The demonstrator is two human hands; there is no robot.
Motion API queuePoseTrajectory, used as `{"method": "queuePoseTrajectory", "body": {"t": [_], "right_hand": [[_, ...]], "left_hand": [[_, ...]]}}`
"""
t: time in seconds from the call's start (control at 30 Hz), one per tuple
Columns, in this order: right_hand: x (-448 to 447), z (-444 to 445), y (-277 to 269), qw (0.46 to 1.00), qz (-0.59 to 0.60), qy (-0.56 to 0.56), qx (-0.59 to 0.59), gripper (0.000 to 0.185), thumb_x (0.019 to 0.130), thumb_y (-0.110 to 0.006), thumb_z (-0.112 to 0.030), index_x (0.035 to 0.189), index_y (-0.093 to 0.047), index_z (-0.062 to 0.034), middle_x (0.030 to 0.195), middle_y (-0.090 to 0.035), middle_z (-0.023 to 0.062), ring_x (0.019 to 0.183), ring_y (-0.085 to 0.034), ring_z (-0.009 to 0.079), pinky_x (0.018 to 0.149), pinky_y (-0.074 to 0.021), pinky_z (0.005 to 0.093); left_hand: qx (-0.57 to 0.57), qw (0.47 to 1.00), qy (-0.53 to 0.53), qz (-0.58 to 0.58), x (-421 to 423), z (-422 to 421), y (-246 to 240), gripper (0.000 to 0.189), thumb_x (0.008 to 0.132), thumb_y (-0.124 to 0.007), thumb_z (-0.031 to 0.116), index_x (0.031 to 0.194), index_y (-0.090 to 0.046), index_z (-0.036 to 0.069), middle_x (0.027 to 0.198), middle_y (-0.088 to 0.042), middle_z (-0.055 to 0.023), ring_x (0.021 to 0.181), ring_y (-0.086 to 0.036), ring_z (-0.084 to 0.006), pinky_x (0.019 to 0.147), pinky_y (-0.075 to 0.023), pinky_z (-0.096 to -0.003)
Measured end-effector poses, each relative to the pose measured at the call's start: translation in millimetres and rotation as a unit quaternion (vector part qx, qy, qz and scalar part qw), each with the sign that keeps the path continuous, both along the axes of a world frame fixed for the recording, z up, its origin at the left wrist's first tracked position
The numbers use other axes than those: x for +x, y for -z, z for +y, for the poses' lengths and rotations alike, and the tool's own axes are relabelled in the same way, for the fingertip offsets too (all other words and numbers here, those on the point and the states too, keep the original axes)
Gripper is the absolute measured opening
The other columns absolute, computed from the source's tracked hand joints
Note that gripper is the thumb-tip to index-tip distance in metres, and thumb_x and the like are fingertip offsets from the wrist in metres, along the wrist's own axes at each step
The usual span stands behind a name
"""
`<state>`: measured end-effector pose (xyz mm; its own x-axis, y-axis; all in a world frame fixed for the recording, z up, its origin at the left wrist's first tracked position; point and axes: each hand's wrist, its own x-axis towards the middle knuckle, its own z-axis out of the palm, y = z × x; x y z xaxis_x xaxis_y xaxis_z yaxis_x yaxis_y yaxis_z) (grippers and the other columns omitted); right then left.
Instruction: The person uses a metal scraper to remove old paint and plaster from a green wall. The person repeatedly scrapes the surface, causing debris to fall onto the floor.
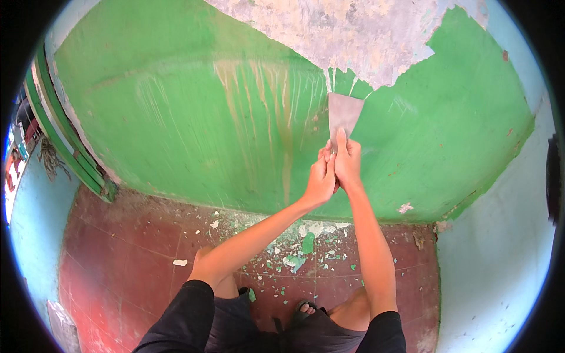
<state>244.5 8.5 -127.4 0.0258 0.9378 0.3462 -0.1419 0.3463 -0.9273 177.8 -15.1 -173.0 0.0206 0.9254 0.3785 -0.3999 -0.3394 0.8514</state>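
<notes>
Both my hands grip one broad metal paint scraper (pixel 345 112), its blade pointing up against the green painted wall (pixel 176 114). My right hand (pixel 348 163) wraps the handle, with the thumb laid along the blade's lower part. Just to the left and a little lower, my left hand (pixel 322 176) closes around the same handle, which the fingers mostly hide. The blade's wide edge lies just below a bare plaster patch (pixel 353 39) with a ragged paint border. Several thin pale scratch lines run from that border to the blade.
Paint flakes (pixel 308 243) litter the red tiled floor (pixel 141 247) along the wall's foot. A light-blue wall (pixel 490 247) meets the green one at the right. A green door frame (pixel 66 132) stands at the left, with a frayed cloth or fibre bundle (pixel 52 159) beside it.
</notes>
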Motion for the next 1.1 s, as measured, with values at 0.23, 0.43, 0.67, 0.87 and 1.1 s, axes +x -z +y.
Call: {"method": "queuePoseTrajectory", "body": {"t": [0.23, 0.43, 0.67, 0.87, 1.1], "right_hand": [[5, 2, 13, 1.0, -0.02, 0.018, -0.006, 0.053, 0.098, -0.043, -0.039, 0.064, -0.051, 0.0008, 0.054, -0.051, 0.006, 0.051, -0.052, 0.0154, 0.049, -0.0426, 0.0295], [3, 2, 9, 0.999, -0.016, 0.024, 0.02, 0.054, 0.098, -0.044, -0.039, 0.063, -0.052, 0.0013, 0.053, -0.051, 0.0054, 0.051, -0.051, 0.0144, 0.049, -0.0421, 0.0285], [4, 0, 3, 0.997, -0.052, 0.05, 0.007, 0.053, 0.098, -0.044, -0.038, 0.063, -0.052, 0.0009, 0.053, -0.05, 0.0048, 0.051, -0.051, 0.014, 0.049, -0.0414, 0.0284], [5, 5, -5, 0.999, -0.036, 0.038, 0.0, 0.054, 0.098, -0.043, -0.039, 0.061, -0.051, 0.0004, 0.053, -0.051, 0.0051, 0.051, -0.05, 0.0138, 0.048, -0.0407, 0.0279], [2, 9, 16, 1.0, 0.003, 0.011, 0.022, 0.054, 0.098, -0.044, -0.039, 0.062, -0.051, 0.0003, 0.052, -0.05, 0.0048, 0.051, -0.051, 0.0152, 0.048, -0.0412, 0.0295]], "left_hand": [[0.016, 0.998, -0.025, 0.048, 2, 0, 10, 0.034, 0.101, -0.032, 0.021, 0.097, -0.048, -0.009, 0.081, -0.049, -0.0077, 0.047, -0.042, -0.0072, 0.041, -0.0381, -0.0242], [0.04, 0.997, -0.037, 0.057, 1, 6, 10, 0.037, 0.101, -0.031, 0.021, 0.091, -0.052, -0.007, 0.081, -0.053, -0.0105, 0.063, -0.049, -0.0102, 0.055, -0.0444, -0.0279], [0.055, 0.997, -0.024, 0.054, 2, 5, 8, 0.036, 0.101, -0.033, 0.022, 0.085, -0.05, -0.006, 0.07, -0.052, -0.0078, 0.045, -0.044, -0.0086, 0.04, -0.0369, -0.026], [0.025, 0.998, -0.007, 0.064, -1, 4, -8, 0.034, 0.101, -0.03, 0.02, 0.116, -0.04, -0.008, 0.06, -0.048, -0.0051, 0.058, -0.047, -0.0081, 0.064, -0.0421, -0.0264], [0.066, 0.994, -0.035, 0.084, -3, 12, 16, 0.034, 0.1, -0.036, 0.02, 0.083, -0.049, -0.006, 0.068, -0.054, -0.0099, 0.041, -0.044, -0.0094, 0.04, -0.0387, -0.0282]]}}
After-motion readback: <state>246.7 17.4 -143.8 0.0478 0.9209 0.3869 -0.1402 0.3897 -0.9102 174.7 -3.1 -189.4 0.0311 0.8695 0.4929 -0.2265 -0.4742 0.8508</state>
